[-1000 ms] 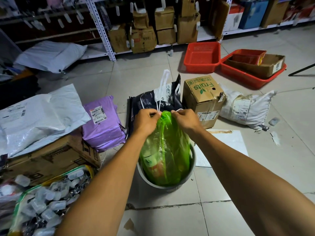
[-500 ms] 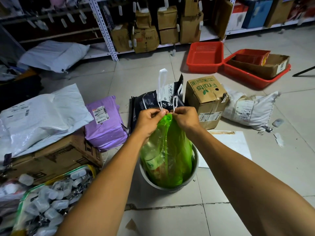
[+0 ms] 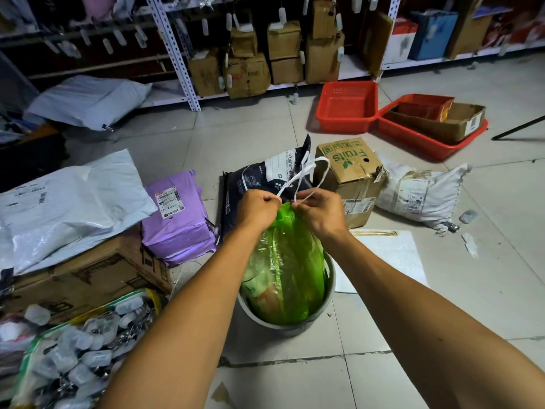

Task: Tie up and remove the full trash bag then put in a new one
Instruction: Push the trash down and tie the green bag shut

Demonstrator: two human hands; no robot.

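Note:
A full green trash bag stands in a round grey bin on the tiled floor, its mouth gathered into a bunch at the top. White drawstrings loop up from the bunched mouth. My left hand pinches one drawstring just left of the bag's top. On the other side my right hand pinches the second drawstring. The two hands nearly touch above the bag. No new bag is in view.
A dark printed bag and a "Fruits" cardboard box stand right behind the bin. Purple parcel, white mailers and boxes crowd the left. A white sack and flat white sheet lie right. Red baskets sit before shelving.
The drawstring loops have been drawn further up and to the right out of the bag's mouth. Both hands stay pinched at the bag's top, which has risen slightly.

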